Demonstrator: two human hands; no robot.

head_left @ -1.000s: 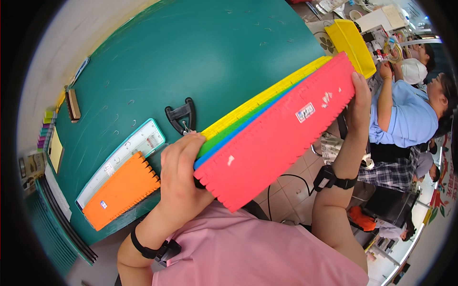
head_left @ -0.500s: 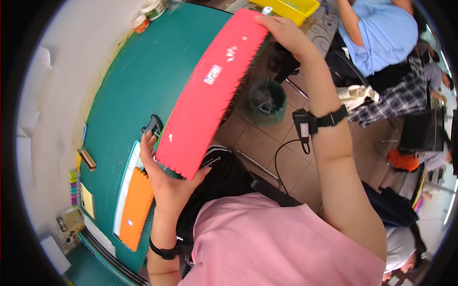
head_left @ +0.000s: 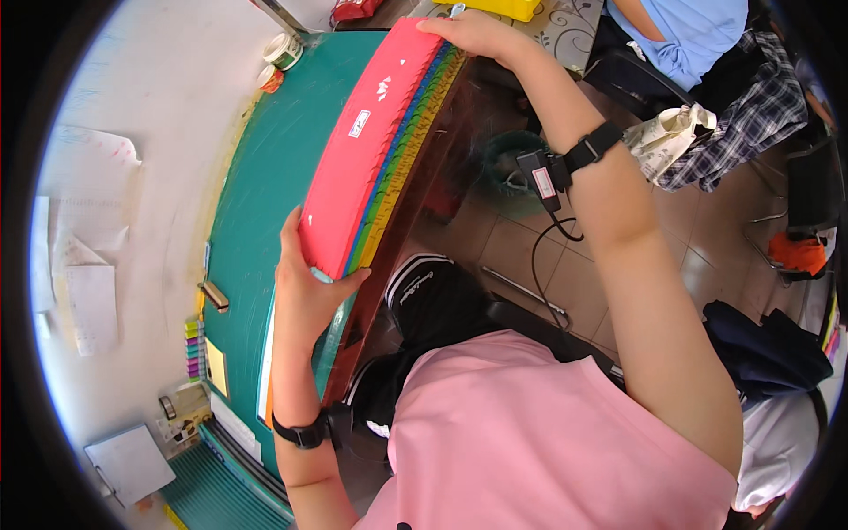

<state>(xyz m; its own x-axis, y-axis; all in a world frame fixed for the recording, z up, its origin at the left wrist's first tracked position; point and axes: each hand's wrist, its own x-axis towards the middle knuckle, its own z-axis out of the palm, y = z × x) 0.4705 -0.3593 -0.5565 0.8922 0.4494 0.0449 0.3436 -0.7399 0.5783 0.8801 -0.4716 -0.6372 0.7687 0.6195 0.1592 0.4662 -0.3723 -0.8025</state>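
Note:
Between my hands is a long stack of toothed strips. Its top layer is red with a white label, and blue, green and yellow layers show along the right edge. My left hand grips the near end, thumb at the right corner and a finger along the left side. At the far end, my right hand has its thumb on the red face; its other fingers are partly hidden. The stack lies over the right edge of the green tabletop. Whether it touches the tabletop I cannot tell.
A small brown block, colored tabs and a yellow notepad lie along the wall side. Two small tubs stand at the far left corner. A green bin is on the floor. A person in blue sits beyond.
Both hands have brought the stack left and tilted it, so its colored layers now show along the edge. The orange toothed piece on the table is now mostly behind my left forearm.

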